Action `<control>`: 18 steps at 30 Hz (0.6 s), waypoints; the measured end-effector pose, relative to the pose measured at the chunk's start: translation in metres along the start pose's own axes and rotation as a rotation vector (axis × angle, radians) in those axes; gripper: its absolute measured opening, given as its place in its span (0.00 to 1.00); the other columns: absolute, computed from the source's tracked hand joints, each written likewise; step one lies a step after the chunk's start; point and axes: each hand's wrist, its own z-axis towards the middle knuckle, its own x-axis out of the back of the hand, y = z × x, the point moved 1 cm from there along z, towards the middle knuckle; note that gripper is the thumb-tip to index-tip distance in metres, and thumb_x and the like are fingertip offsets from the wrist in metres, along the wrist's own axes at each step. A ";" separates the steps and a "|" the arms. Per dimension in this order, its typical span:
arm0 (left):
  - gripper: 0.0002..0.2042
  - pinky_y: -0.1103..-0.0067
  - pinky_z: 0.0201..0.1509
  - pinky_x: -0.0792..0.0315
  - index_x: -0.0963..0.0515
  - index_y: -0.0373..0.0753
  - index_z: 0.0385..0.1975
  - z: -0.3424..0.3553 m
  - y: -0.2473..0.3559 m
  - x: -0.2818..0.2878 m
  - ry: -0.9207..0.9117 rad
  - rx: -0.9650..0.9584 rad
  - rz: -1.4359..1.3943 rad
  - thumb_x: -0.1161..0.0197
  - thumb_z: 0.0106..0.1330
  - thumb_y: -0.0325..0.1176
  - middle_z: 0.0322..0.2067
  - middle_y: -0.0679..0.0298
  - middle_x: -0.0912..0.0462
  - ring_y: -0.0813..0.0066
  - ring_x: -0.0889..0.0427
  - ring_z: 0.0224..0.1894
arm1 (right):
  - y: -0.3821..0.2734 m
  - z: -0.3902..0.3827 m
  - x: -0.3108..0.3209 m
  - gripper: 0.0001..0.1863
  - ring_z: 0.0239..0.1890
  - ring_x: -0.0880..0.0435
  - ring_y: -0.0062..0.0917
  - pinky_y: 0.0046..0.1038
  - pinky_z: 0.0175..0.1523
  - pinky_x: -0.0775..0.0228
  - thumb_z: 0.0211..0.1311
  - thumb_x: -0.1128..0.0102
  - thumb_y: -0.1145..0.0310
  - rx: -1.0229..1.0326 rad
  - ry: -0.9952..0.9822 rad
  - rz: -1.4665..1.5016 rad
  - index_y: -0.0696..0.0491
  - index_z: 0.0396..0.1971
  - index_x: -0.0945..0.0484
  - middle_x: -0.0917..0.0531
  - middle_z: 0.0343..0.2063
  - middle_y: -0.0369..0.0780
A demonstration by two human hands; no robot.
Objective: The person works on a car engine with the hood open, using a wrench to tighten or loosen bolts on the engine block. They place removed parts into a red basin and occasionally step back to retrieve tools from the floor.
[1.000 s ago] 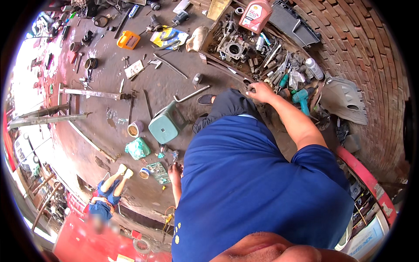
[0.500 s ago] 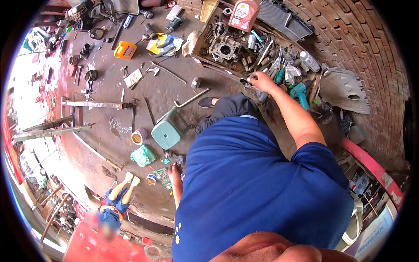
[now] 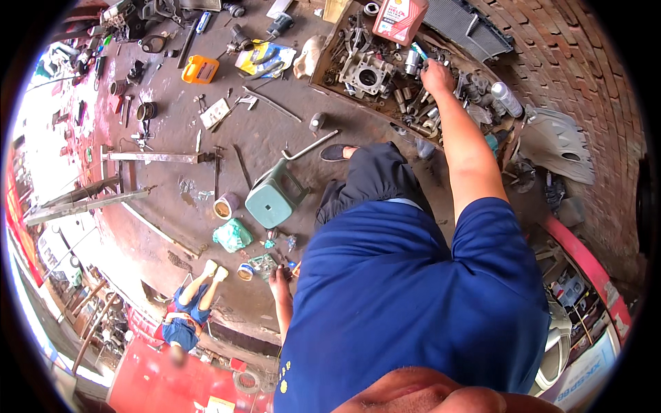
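Note:
My right hand reaches into a shallow parts box full of metal parts and tools. Its fingers are curled beside a shiny metal cylinder; what they hold, if anything, is hidden. To the left of that hand lies a metal throttle body, and a red oil bottle rests at the far side. Low at my left side, my left hand hangs near a clear plastic packet and a small round tin. Its fingers are too dark and small to read.
A green stool stands left of my legs, with a bent metal bar beyond it. A spray can and a radiator are near the brick wall. Another person sits at lower left.
My right hand has moved away from me, from the box's near edge to deeper among the tools. The view has shifted slightly. My left hand stays low at my side.

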 end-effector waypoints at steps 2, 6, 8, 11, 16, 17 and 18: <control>0.14 0.79 0.35 0.27 0.21 0.35 0.48 -0.006 -0.001 0.002 0.017 0.013 0.002 0.43 0.76 0.39 0.32 0.64 0.14 0.78 0.18 0.32 | 0.001 0.007 -0.009 0.21 0.59 0.18 0.43 0.45 0.60 0.24 0.66 0.37 0.57 -0.026 0.050 0.019 0.45 0.57 0.21 0.17 0.57 0.43; 0.14 0.80 0.36 0.27 0.21 0.35 0.49 -0.007 -0.001 0.003 0.026 0.043 -0.021 0.43 0.76 0.39 0.33 0.64 0.14 0.79 0.18 0.32 | 0.012 0.012 -0.015 0.16 0.53 0.16 0.45 0.45 0.55 0.23 0.67 0.36 0.56 -0.013 0.179 0.144 0.45 0.51 0.19 0.14 0.50 0.43; 0.14 0.80 0.36 0.27 0.21 0.35 0.49 -0.007 0.001 0.001 0.032 0.047 -0.008 0.43 0.76 0.39 0.33 0.64 0.14 0.79 0.18 0.32 | 0.018 0.011 -0.013 0.15 0.45 0.13 0.42 0.40 0.50 0.22 0.64 0.32 0.57 -0.071 0.311 0.434 0.48 0.45 0.18 0.12 0.43 0.44; 0.14 0.79 0.37 0.26 0.20 0.34 0.49 -0.002 0.006 -0.007 -0.002 0.031 0.015 0.44 0.76 0.39 0.34 0.64 0.14 0.78 0.18 0.32 | 0.034 0.013 -0.017 0.07 0.42 0.12 0.27 0.34 0.44 0.21 0.72 0.38 0.68 -0.099 -0.011 1.620 0.52 0.46 0.19 0.12 0.40 0.41; 0.15 0.78 0.38 0.24 0.19 0.33 0.49 0.011 0.019 -0.023 -0.043 -0.011 0.050 0.44 0.77 0.39 0.35 0.62 0.14 0.77 0.17 0.34 | 0.027 -0.011 0.011 0.09 0.48 0.13 0.30 0.33 0.51 0.20 0.72 0.39 0.71 0.006 -0.298 2.018 0.50 0.48 0.18 0.12 0.48 0.42; 0.15 0.78 0.38 0.24 0.19 0.33 0.49 0.013 0.020 -0.023 -0.050 -0.018 0.051 0.44 0.77 0.39 0.35 0.62 0.14 0.77 0.17 0.34 | 0.026 -0.014 0.016 0.11 0.49 0.13 0.30 0.32 0.52 0.20 0.72 0.40 0.71 0.037 -0.321 2.057 0.51 0.51 0.18 0.12 0.49 0.42; 0.15 0.78 0.38 0.24 0.19 0.33 0.49 0.013 0.029 -0.028 -0.045 -0.030 0.084 0.44 0.77 0.39 0.35 0.61 0.14 0.76 0.17 0.34 | 0.025 -0.017 0.021 0.12 0.49 0.13 0.30 0.32 0.51 0.19 0.72 0.40 0.72 0.048 -0.321 2.050 0.51 0.52 0.18 0.13 0.49 0.42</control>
